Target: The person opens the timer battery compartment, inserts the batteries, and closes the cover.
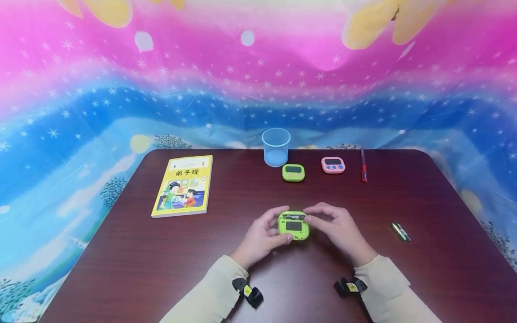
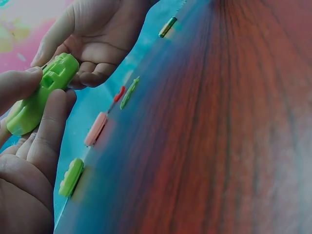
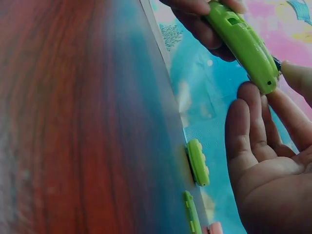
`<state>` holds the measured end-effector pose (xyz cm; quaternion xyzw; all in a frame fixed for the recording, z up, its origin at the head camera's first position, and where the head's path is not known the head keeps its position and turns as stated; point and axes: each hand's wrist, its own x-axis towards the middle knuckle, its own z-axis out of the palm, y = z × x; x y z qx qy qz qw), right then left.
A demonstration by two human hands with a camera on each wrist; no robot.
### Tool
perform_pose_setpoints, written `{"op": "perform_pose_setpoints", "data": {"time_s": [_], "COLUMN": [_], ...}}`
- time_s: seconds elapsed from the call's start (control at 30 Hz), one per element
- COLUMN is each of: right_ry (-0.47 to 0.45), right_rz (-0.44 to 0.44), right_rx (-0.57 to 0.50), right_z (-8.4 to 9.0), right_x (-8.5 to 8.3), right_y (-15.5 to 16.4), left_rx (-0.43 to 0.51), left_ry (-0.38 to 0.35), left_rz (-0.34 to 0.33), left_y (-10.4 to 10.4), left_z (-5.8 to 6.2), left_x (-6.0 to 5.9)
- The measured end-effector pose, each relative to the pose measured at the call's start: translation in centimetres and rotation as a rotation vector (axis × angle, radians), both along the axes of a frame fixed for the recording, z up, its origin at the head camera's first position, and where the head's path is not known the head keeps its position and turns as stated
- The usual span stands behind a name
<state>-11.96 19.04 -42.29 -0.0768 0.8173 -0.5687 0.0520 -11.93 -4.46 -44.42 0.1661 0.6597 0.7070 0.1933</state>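
Note:
My left hand [image 1: 262, 235] grips a lime-green digital timer [image 1: 300, 235] above the table, thumb on its near left edge. Its back is turned up with the battery slot uncovered. A dark AAA-type battery [image 1: 295, 217] lies along the slot at the far edge. My right hand [image 1: 341, 229] holds the timer's right side; its thumb [image 3: 297, 75] presses at the battery's end and the fingers reach round the edge. On the table to the right lies a loose green battery [image 1: 400, 232]. A thin green battery cover [image 2: 129, 92] shows in the left wrist view.
A second green timer [image 1: 293, 172] and a pink timer [image 1: 333, 165] lie toward the back, near a clear blue cup [image 1: 276, 150]. A red pen [image 1: 364, 166] is at the back right. A yellow book [image 1: 183, 186] lies at the left. A printed cloth hangs behind the table.

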Motion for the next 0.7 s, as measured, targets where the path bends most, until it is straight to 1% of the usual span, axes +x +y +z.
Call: {"op": "perform_pose_setpoints", "data": {"time_s": [0.13, 0.23, 0.33, 0.5, 0.7], "right_ry": [-0.051, -0.082, -0.102, -0.120, -0.145], "right_rz": [0.008, 0.028, 0.051, 0.062, 0.053], "right_rx": [-0.029, -0.066, -0.103, -0.154, -0.198], "right_z": [0.16, 0.29, 0.38, 0.39, 0.31], "right_x": [-0.18, -0.18, -0.13, -0.15, -0.09], "right_y": [0.11, 0.22, 0.27, 0.21, 0.06], "left_rx": [-0.007, -0.009, -0.012, -0.020, -0.027], "left_ry": [0.016, 0.012, 0.001, -0.007, 0.001], "left_rz": [-0.006, -0.013, -0.020, -0.023, -0.028], "left_y": [0.10, 0.19, 0.24, 0.27, 0.25], "left_z": [0.22, 0.37, 0.40, 0.37, 0.41], "left_x": [-0.03, 0.06, 0.18, 0.35, 0.53]}}
